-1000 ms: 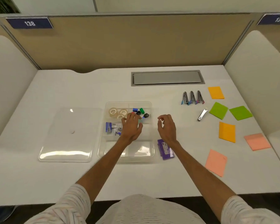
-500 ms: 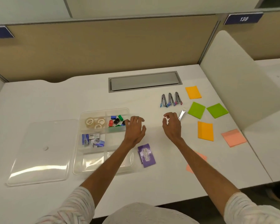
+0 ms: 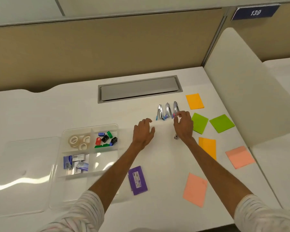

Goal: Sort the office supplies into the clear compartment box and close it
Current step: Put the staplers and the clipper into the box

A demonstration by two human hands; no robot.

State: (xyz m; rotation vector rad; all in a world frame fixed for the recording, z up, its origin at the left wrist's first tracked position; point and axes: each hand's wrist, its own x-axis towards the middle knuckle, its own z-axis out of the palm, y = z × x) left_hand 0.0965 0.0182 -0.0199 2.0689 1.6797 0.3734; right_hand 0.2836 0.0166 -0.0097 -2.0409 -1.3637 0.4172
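The clear compartment box sits at the left with its top off. It holds tape rolls, small coloured sharpeners and staple boxes in separate compartments. Its clear lid lies flat to its left. Three small staplers lie in a row at mid-table. My right hand has thumb and forefinger curled around the pink end of the rightmost stapler, which still lies on the table. My left hand hovers palm down with fingers spread, between the box and the staplers.
A purple flat case lies near my left forearm. A small silver tool pokes out under my right wrist. Orange, green and pink sticky pads are scattered at the right. A grey cable hatch sits behind.
Both hands left the box and moved right and away from me. The right hand passed the silver tool and reached the rightmost stapler. The view turned to the right.
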